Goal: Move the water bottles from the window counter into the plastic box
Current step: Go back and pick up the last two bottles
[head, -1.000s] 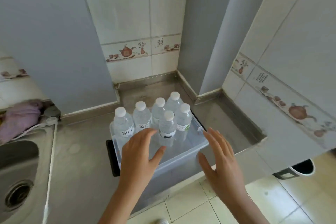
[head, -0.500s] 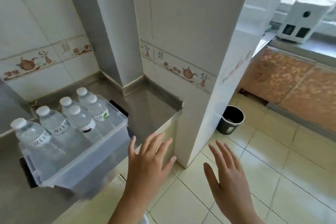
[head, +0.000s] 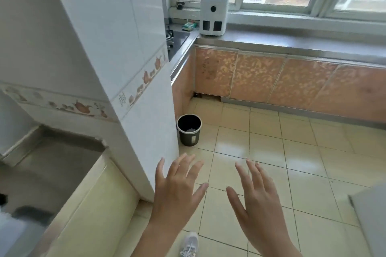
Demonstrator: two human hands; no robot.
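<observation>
Both hands are held out low in frame, palms down, over glossy cream floor tiles (head: 261,135). The left hand (head: 177,192) is at 6 o'clock, the right hand (head: 259,198) at 5 o'clock; the fingers (head: 189,166) of each are spread apart and nothing is gripped.

The plastic box (head: 10,233) is seen only as a blurred translucent corner at 8 o'clock, on the steel tabletop (head: 52,165), well apart from the left hand. No water bottles can be made out.

The window tabletop (head: 292,37) runs from 12 to 2 o'clock, a grey slab with a straight front edge above orange patterned cabinet doors (head: 257,77). A white boxy appliance (head: 213,15) with rounded corners stands on it at 12 o'clock, its surface to the right bare.

A white-tiled pillar (head: 117,48) with a sharp vertical corner stands just left of the left hand. A round black bin (head: 189,129) sits at its base. Open floor lies between the hands and the cabinets. A white sneaker (head: 189,244) is visible at 6 o'clock.
</observation>
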